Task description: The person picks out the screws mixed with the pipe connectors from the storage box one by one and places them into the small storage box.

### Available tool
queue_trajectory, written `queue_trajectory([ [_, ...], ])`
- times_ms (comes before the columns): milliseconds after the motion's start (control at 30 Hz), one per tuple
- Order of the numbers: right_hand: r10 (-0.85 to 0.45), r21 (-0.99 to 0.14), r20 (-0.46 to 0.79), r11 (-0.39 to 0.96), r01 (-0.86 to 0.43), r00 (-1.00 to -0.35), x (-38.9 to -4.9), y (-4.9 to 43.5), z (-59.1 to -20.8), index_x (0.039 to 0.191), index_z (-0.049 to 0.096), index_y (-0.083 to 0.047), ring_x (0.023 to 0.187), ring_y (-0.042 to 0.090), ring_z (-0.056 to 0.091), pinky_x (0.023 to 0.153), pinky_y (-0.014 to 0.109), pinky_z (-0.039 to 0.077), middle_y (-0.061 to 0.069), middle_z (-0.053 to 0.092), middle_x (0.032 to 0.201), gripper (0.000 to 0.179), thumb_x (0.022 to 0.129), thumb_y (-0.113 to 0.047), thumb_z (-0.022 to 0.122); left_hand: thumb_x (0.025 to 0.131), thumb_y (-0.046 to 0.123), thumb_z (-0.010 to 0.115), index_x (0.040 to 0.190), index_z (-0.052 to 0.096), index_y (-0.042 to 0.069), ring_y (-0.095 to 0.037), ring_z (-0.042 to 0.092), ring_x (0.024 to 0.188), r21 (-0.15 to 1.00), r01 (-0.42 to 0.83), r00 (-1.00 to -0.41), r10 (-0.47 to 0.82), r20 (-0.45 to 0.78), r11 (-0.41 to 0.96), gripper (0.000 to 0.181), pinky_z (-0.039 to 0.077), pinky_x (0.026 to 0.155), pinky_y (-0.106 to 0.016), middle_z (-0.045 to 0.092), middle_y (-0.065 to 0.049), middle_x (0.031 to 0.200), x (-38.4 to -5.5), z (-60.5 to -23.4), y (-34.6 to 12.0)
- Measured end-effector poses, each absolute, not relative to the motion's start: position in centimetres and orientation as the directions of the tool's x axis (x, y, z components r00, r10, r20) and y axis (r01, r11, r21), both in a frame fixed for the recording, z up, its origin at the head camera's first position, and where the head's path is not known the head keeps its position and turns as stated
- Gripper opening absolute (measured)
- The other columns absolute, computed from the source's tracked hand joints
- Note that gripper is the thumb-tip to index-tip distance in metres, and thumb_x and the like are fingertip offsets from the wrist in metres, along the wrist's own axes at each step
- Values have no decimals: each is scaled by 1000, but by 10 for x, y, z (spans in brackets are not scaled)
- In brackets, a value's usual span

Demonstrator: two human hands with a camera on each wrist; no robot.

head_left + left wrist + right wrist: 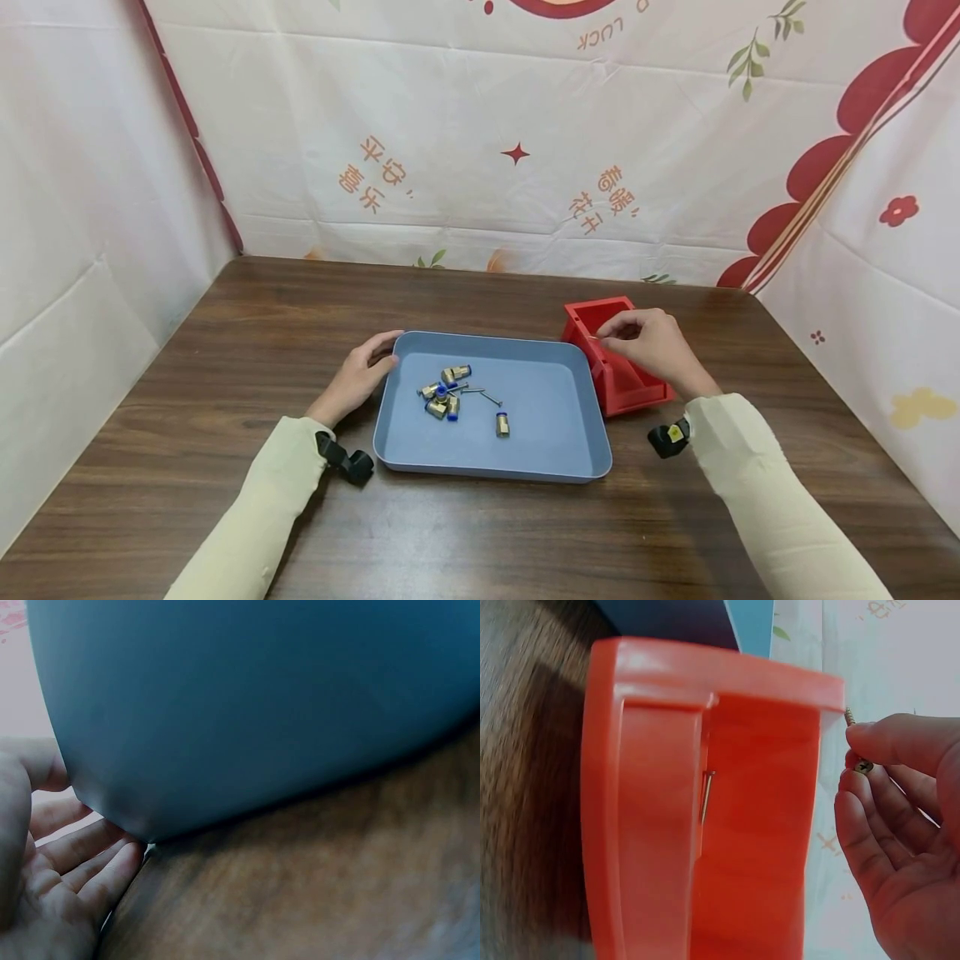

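Observation:
My right hand [651, 342] is over the red plastic bin [626, 392] and pinches a brass-coloured screw [863, 766] between thumb and fingers. The right wrist view shows its cross-slotted head and threaded tip. Another screw [706, 796] is inside the bin. At the far left corner of the blue tray [555, 454], my left hand [358, 377] touches the outer wall with fairly straight fingers [79, 844]. On the tray lie several brass fittings with blue collars, bunched left of the middle, one separate fitting [502, 425], and several loose screws [491, 399].
The bin stands tight against the tray's right side. Both rest on a brown wood-grain table [480, 533]. A white printed cloth [450, 108] hangs behind the table and along both sides. Dark wrist cameras [352, 462] are strapped over the sleeves.

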State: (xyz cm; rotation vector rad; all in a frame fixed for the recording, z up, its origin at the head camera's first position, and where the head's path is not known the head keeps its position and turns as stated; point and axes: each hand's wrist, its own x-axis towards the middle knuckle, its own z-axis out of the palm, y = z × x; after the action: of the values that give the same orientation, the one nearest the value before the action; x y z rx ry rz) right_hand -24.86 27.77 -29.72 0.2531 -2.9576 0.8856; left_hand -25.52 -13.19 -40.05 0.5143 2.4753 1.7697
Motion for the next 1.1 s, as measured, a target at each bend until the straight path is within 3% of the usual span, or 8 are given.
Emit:
queue_trajectory([
  [700, -111, -543, 72, 830, -132, -991, -249, 290, -303, 110, 68, -2, 91, 30, 58, 79, 41, 56, 19, 67, 105, 26, 87, -13, 68, 99, 10, 45, 143, 39, 2, -38, 46, 128, 927, 233, -945, 294, 144, 294, 44, 36, 106, -53, 47, -24, 139, -256, -398, -131],
  [1100, -114, -541, 41, 833, -118, -993, -250, 290, -305, 121, 62, -3, 103, 36, 56, 84, 47, 55, 21, 62, 118, 37, 86, -14, 67, 100, 11, 46, 143, 40, 2, -37, 46, 127, 932, 222, -947, 291, 136, 285, 44, 37, 105, -53, 47, -24, 139, -255, -400, -132],
])
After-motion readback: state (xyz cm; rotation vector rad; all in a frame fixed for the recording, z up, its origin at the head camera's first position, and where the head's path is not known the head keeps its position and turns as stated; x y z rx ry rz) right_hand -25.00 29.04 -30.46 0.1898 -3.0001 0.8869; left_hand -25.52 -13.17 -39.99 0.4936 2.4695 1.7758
